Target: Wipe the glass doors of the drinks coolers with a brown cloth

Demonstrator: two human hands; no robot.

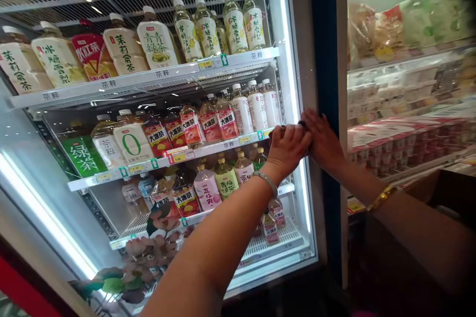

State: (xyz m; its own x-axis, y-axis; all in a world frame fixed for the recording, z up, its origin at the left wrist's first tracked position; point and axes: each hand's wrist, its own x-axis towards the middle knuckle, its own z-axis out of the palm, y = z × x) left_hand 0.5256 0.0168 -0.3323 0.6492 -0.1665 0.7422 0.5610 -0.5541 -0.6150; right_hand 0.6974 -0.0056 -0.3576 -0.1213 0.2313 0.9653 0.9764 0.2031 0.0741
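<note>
My left hand [290, 143], with a pale bangle at its wrist, is at the right side of the lit drinks fridge [303, 84]. Its fingers are curled closed around something dark and small that they mostly hide. Right beside it, touching or almost touching, is my right hand [322, 141], with a gold bracelet at the wrist. Its fingers are bent together against the fridge's door frame [305, 59], and what lies under them is hidden. Behind the left hand, the middle shelf edge [219, 146] carries price tags and a row of bottled tea [226, 119].
Large bottles [156, 39] line the upper shelf, with more bottles [206, 188] lower down. Leafy branches [130, 277] show at the lower left, perhaps reflected in glass. On the right stands another chilled display with bagged goods [390, 29] and pink-topped packs [401, 138].
</note>
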